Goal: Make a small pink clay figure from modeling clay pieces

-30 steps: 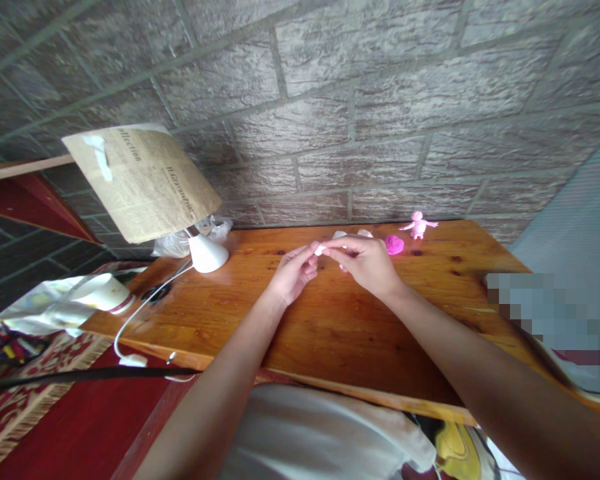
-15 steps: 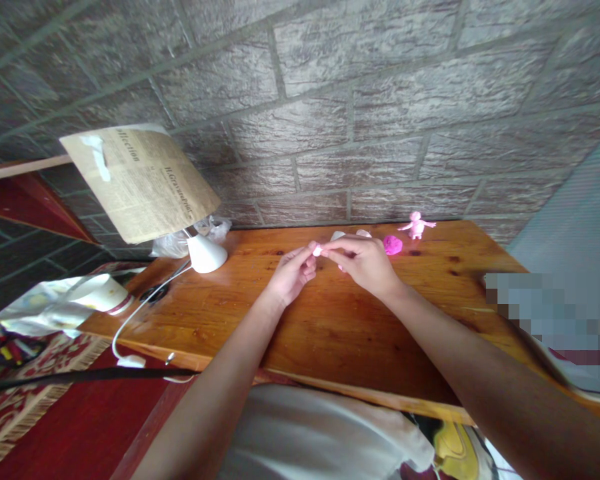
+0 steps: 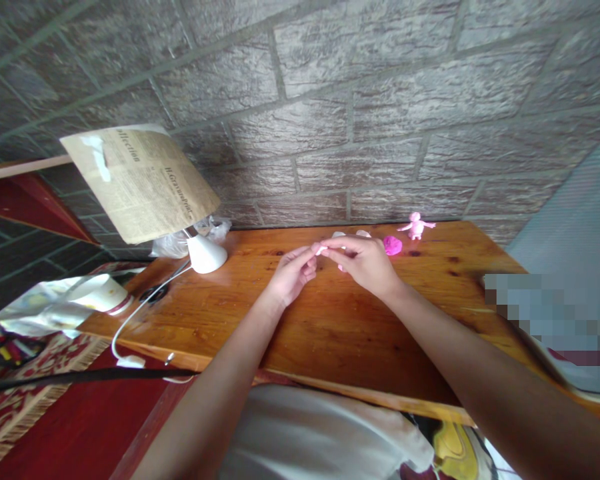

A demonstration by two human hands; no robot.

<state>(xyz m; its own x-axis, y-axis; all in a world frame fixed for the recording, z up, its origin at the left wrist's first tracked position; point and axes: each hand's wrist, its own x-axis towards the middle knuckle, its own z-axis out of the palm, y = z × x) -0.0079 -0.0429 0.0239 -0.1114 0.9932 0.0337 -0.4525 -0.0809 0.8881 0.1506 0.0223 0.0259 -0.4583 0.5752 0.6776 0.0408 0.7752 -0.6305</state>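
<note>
A small pale pink piece of modelling clay (image 3: 321,251) is pinched between the fingertips of both hands, above the wooden table. My left hand (image 3: 294,272) grips it from the left with thumb and forefinger, the other fingers curled. From the right, my right hand (image 3: 363,261) pinches the same piece and covers part of it. Just behind the right hand lies a bright magenta lump of clay (image 3: 393,245). A pink clay figure (image 3: 417,225) with outstretched arms stands further right, near the wall. Whitish lumps (image 3: 339,235) show partly behind my right hand.
On the left of the wooden table (image 3: 330,333) stands a lamp with a white base (image 3: 206,253) and a paper shade (image 3: 145,183); its cord hangs over the edge. Dark scissors (image 3: 154,293) and a paper cup (image 3: 103,293) are beside it. A brick wall (image 3: 320,120) rises behind.
The pale pink clay has turned slightly between the fingertips and looks flatter, with less of it showing. Both hands stay in nearly the same place.
</note>
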